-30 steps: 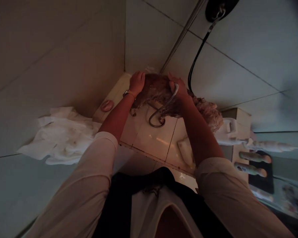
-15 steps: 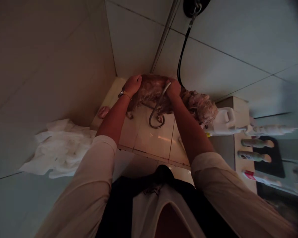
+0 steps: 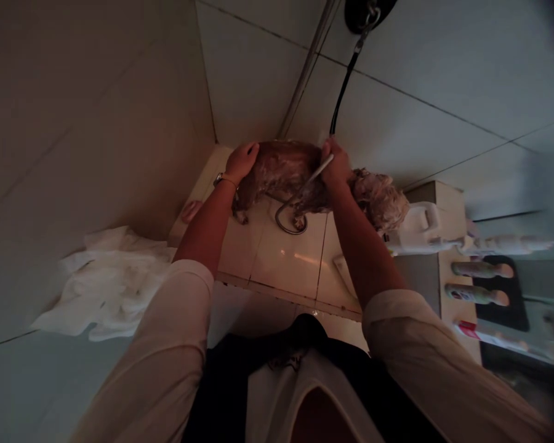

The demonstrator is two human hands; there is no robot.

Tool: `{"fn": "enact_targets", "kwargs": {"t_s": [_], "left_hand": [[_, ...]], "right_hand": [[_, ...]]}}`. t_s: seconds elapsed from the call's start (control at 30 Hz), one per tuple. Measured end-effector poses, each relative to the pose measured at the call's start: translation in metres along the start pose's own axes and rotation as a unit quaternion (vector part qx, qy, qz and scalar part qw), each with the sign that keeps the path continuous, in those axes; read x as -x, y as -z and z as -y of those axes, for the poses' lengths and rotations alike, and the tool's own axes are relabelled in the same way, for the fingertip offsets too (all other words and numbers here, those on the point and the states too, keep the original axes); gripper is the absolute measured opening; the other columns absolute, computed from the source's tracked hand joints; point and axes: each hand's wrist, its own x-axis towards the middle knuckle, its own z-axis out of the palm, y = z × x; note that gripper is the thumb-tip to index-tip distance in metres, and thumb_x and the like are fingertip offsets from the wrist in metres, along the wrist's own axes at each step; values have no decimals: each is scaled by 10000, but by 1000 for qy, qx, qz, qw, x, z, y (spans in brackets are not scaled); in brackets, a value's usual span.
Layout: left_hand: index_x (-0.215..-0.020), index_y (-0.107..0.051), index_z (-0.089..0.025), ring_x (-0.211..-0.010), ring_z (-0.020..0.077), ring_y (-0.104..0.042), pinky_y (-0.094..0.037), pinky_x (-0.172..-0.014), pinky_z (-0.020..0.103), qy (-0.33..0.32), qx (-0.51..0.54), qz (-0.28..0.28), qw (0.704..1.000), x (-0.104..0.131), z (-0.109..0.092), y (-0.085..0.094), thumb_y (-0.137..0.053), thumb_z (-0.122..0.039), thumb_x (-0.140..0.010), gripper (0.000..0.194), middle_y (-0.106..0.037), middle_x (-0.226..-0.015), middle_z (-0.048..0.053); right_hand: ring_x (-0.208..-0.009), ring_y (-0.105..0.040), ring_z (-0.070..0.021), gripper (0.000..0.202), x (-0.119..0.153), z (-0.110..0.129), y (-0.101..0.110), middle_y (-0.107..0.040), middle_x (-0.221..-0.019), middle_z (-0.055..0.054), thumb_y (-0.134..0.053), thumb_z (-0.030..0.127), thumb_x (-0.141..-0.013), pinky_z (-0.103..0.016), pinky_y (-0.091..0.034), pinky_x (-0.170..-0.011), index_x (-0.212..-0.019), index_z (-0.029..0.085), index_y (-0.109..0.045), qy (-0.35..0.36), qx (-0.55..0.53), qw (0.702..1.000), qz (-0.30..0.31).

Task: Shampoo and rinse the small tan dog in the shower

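Note:
A wet dog (image 3: 286, 163) with lather in its coat stands on a tiled ledge (image 3: 281, 258), its head to the right. My left hand (image 3: 242, 161) is closed against its rump, the fingers partly hidden. Near the shoulders, my right hand (image 3: 336, 163) grips a thin grey shower hose (image 3: 321, 167), which hangs down and loops on the ledge by the front paws. Whatever spray end it has is hidden in or behind the hand. A taut black leash (image 3: 340, 101) runs down from the wall to just behind my right hand.
White crumpled towels (image 3: 115, 283) lie to the left of the ledge. On the right, a white jug (image 3: 418, 227) stands beside a box-like shelf (image 3: 447, 209) with several bottles (image 3: 477, 294). A black wall mount (image 3: 369, 12) holds the leash. Tiled walls meet in the corner behind the dog.
My right hand has moved right and slightly up along the dog's back toward the neck, taking the hose with it. The leash has drawn straighter. My left hand stays at the rump.

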Motion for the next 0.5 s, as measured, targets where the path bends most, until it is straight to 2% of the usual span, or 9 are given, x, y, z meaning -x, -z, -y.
{"fn": "enact_targets", "kwargs": {"t_s": [0.07,0.1,0.2,0.37,0.5], "left_hand": [[-1438,-852,-182,-1505,270,-724,-517,-1364,436,19,7,0,1000,4,4,2,-470,-258,-1268,425,-802,-1542,125],[-1391,-859,-165,-1470,283,-741,-538,-1346,462,30,9,-2,1000,6,5,3,-452,-267,-1274,436,-816,-1499,136],[-1327,-855,-142,-1441,301,-752,-555,-1332,506,49,14,-11,999,11,7,1,-422,-266,-1282,453,-823,-1456,146],[-1460,-811,-115,-1532,293,-704,-502,-1384,485,60,34,-12,998,13,4,-1,-431,-259,-1298,438,-775,-1579,146],[-1526,-775,-130,-1592,252,-657,-459,-1421,447,69,44,-16,996,12,3,-2,-414,-256,-1311,438,-736,-1652,114]], "right_hand": [[-1499,-696,-391,606,2,-7,1,-716,-1565,-292,-302,333,-1290,-554,-506,-1315,-1641,56,-711,-53,15,998,-8],[-1505,-695,-392,580,3,-9,-1,-721,-1564,-281,-341,321,-1281,-554,-503,-1325,-1648,67,-713,-53,19,998,-7],[-1590,-646,-343,571,-2,-9,-10,-665,-1679,-222,-422,217,-1230,-495,-482,-1377,-1748,85,-624,28,17,999,-2],[-1676,-557,-228,610,-24,1,-17,-575,-1795,-153,-405,155,-1198,-353,-384,-1444,-1777,81,-582,135,6,990,51],[-1633,-589,-242,568,-35,19,-22,-618,-1758,-145,-430,199,-1208,-388,-375,-1452,-1732,124,-637,212,44,974,71]]}}
